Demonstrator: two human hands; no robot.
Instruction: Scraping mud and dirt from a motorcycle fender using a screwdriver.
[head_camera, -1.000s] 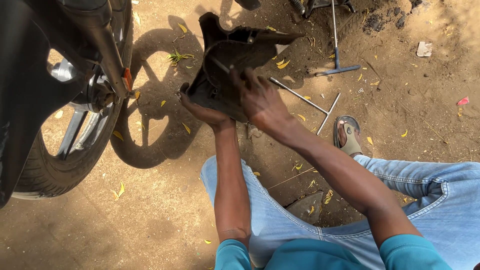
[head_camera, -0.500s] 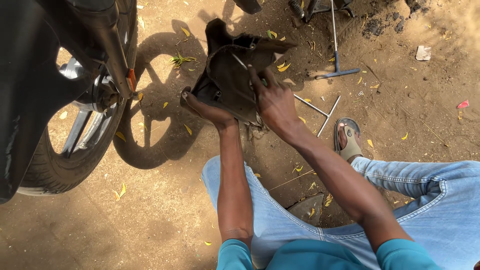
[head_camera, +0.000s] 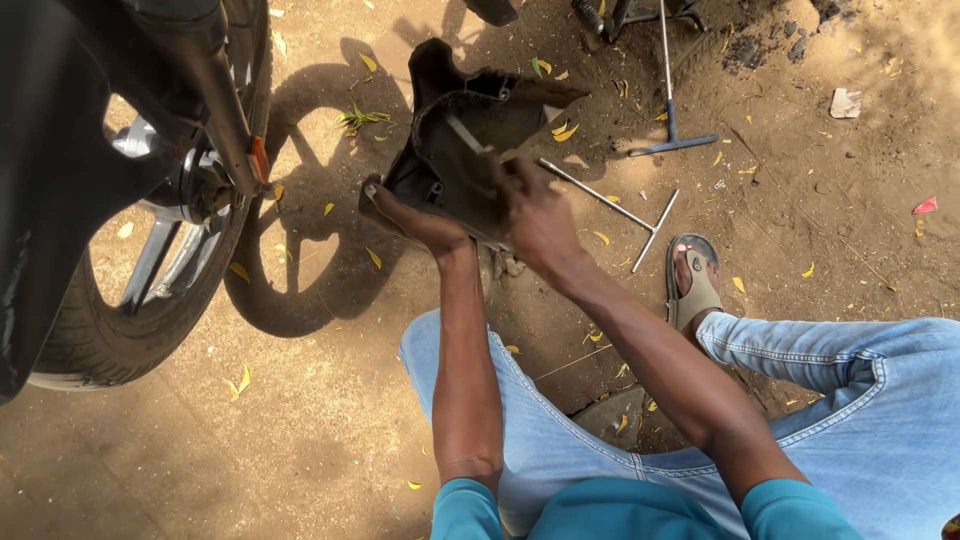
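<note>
Dirt ground beside motorcycle wheel (head_camera: 130, 300): left hand (head_camera: 415, 222) grips black plastic cover (head_camera: 460, 150) from below, right hand (head_camera: 535, 215) clasps its edge, apparently mid-inspection; steady hold needed next.

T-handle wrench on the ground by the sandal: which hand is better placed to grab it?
Right, probably. The right hand works inside the black cover on the side nearest the T-handle wrench. The left hand props the cover's lower edge, on the far side.
</note>
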